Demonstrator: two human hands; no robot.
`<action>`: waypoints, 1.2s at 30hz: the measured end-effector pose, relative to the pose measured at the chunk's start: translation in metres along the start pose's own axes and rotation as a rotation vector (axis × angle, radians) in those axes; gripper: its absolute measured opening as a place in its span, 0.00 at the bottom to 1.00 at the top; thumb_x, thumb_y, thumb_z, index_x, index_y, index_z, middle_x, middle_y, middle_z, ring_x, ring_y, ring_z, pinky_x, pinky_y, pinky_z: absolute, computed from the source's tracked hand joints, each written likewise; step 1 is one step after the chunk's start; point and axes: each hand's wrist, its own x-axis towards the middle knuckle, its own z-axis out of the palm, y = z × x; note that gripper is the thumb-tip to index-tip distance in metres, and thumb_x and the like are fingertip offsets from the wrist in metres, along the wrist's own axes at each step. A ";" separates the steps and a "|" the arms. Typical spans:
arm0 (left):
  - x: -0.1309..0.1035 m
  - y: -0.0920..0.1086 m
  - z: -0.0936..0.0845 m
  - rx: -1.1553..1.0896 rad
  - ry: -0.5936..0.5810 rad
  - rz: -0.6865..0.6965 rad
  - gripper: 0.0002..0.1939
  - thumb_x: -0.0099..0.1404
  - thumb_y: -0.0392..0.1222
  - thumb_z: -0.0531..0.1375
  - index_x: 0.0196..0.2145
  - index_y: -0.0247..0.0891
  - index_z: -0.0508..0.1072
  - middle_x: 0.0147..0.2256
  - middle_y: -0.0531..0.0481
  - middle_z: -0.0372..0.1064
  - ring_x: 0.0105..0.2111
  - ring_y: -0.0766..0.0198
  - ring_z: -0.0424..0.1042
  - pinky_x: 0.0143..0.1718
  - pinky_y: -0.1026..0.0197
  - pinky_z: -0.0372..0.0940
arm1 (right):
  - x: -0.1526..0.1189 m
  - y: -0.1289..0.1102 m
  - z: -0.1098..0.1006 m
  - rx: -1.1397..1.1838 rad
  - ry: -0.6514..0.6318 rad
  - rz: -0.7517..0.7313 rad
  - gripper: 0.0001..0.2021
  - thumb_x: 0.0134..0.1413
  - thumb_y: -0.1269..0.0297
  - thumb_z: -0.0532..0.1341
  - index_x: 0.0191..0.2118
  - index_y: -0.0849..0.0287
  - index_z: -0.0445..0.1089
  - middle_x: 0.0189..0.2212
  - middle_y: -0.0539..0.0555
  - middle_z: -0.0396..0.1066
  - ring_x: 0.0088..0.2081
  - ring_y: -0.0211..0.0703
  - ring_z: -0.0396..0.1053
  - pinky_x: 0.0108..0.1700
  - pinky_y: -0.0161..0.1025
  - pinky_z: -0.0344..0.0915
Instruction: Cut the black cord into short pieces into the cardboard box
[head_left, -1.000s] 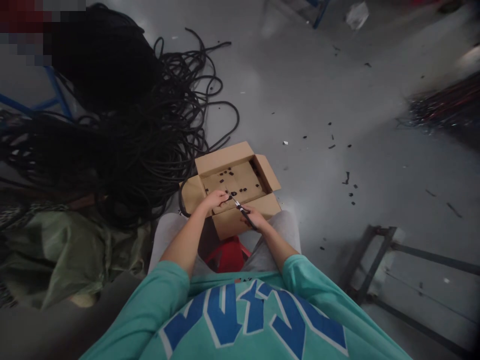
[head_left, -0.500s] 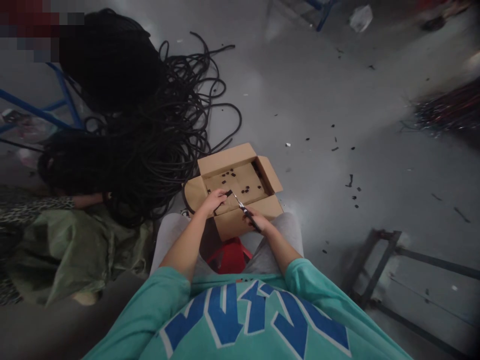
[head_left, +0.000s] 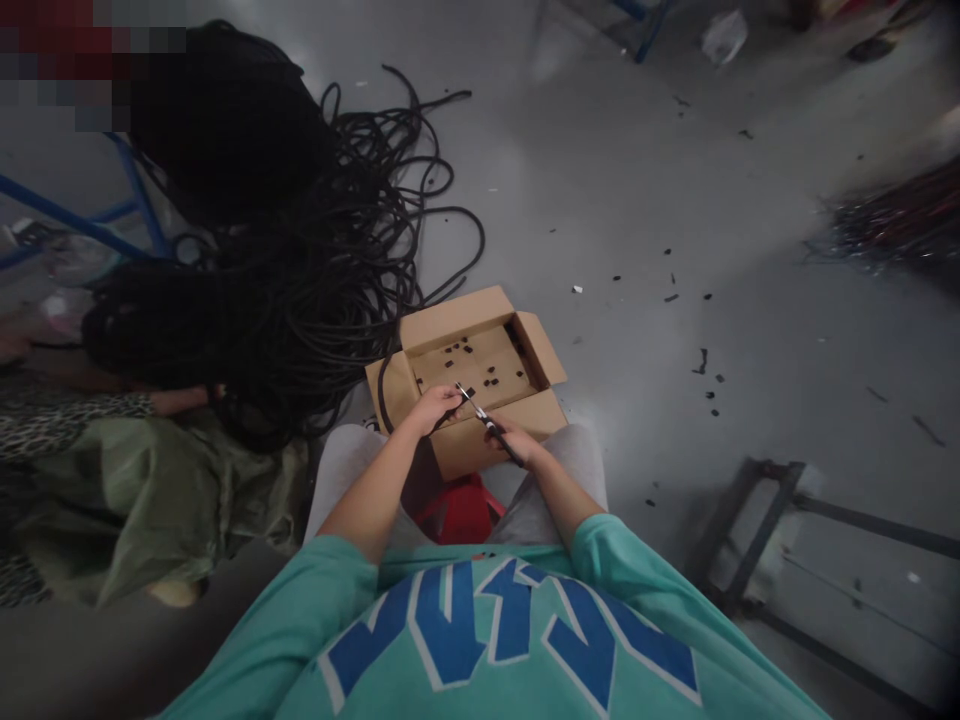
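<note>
An open cardboard box rests at my knees, with several small black cut pieces scattered on its bottom. Over the box's near side, my left hand is closed on a black cord, whose length loops over the box's left flap. My right hand grips a pair of scissors by the handles. The blades point up and left and meet the cord's end just beyond my left fingertips. Whether the blades are fully closed is too small to make out.
A big tangled heap of black cord covers the floor on the left. Beside it sits another person in green cloth. A blue metal frame stands at the upper left, a dark metal frame at the lower right. Black scraps dot the floor.
The scissors' blades have moved slightly left, closer to my left fingertips, across the cord's end. The cord's loop over the left flap has shifted to the right.
</note>
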 end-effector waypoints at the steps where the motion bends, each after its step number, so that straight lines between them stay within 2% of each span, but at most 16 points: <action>1: 0.000 0.001 0.000 -0.006 -0.008 -0.010 0.05 0.51 0.36 0.57 0.25 0.31 0.64 0.16 0.56 0.60 0.16 0.72 0.61 0.20 0.68 0.55 | 0.000 0.001 0.000 0.018 -0.008 -0.010 0.29 0.29 0.76 0.53 0.46 0.58 0.62 0.23 0.47 0.64 0.28 0.36 0.61 0.31 0.32 0.57; 9: 0.002 0.006 0.000 0.055 -0.002 -0.009 0.05 0.51 0.36 0.57 0.24 0.30 0.66 0.19 0.54 0.63 0.15 0.74 0.59 0.19 0.68 0.54 | -0.001 0.002 -0.002 0.013 0.060 -0.099 0.25 0.29 0.75 0.55 0.42 0.58 0.64 0.29 0.48 0.64 0.30 0.36 0.59 0.33 0.33 0.57; 15: 0.003 0.004 0.003 0.103 0.032 0.019 0.06 0.52 0.36 0.56 0.21 0.31 0.65 0.15 0.56 0.60 0.14 0.75 0.57 0.18 0.69 0.51 | -0.003 0.002 -0.001 0.031 0.062 -0.044 0.25 0.30 0.75 0.55 0.43 0.59 0.65 0.25 0.48 0.63 0.27 0.36 0.59 0.28 0.32 0.56; 23: 0.011 -0.008 -0.001 0.134 0.027 0.043 0.06 0.52 0.37 0.55 0.21 0.31 0.64 0.14 0.57 0.57 0.14 0.74 0.56 0.19 0.69 0.52 | -0.002 0.006 0.001 -0.038 0.091 -0.011 0.26 0.31 0.75 0.55 0.45 0.58 0.65 0.21 0.46 0.63 0.23 0.34 0.59 0.25 0.31 0.56; 30: 0.021 -0.028 -0.002 0.209 0.107 0.087 0.13 0.50 0.41 0.57 0.32 0.29 0.68 0.22 0.54 0.64 0.19 0.74 0.58 0.21 0.69 0.54 | 0.000 0.006 0.004 -0.081 0.119 0.018 0.27 0.31 0.76 0.55 0.46 0.60 0.64 0.20 0.46 0.63 0.22 0.32 0.58 0.24 0.28 0.55; 33: 0.025 -0.032 -0.002 0.258 0.141 0.067 0.11 0.50 0.39 0.57 0.31 0.29 0.69 0.20 0.54 0.62 0.17 0.74 0.56 0.20 0.68 0.53 | 0.000 0.007 0.003 -0.056 0.098 0.009 0.27 0.31 0.77 0.55 0.46 0.59 0.64 0.21 0.46 0.64 0.23 0.32 0.57 0.25 0.29 0.56; 36: 0.025 -0.028 -0.003 0.316 0.104 0.046 0.08 0.51 0.37 0.55 0.29 0.29 0.69 0.17 0.57 0.58 0.15 0.75 0.54 0.19 0.69 0.51 | 0.001 0.008 0.001 -0.034 0.069 -0.016 0.27 0.31 0.76 0.55 0.45 0.58 0.64 0.24 0.47 0.65 0.24 0.33 0.58 0.27 0.30 0.56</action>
